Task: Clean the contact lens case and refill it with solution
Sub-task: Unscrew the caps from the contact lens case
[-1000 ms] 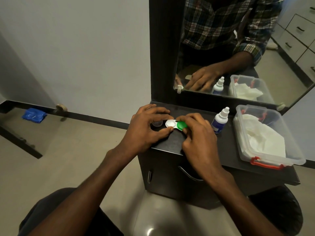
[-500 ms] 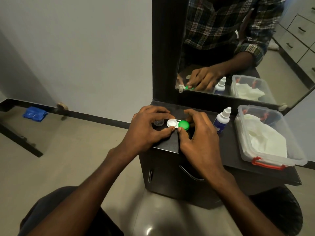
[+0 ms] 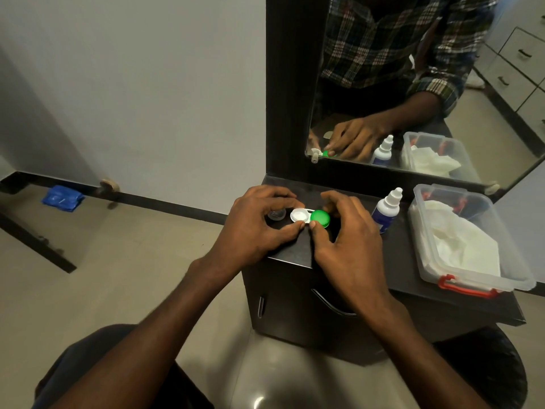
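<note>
A white contact lens case lies on the dark cabinet top. Its left well is uncovered and a green cap sits on its right well. My left hand pinches the case's left end between thumb and fingers. My right hand has thumb and fingers around the green cap. A small clear cap rests on the top just left of the case, partly behind my left fingers. The white and blue solution bottle stands upright to the right of my right hand.
A clear plastic box with red clips holds white tissues at the right. A mirror stands behind the cabinet top. The cabinet's front edge is just below my hands. A blue cloth lies on the floor at left.
My right hand has drawn back off the green cap, so the cap's top now shows, with thumb and fingers at its rim. The left hand stays on the case.
</note>
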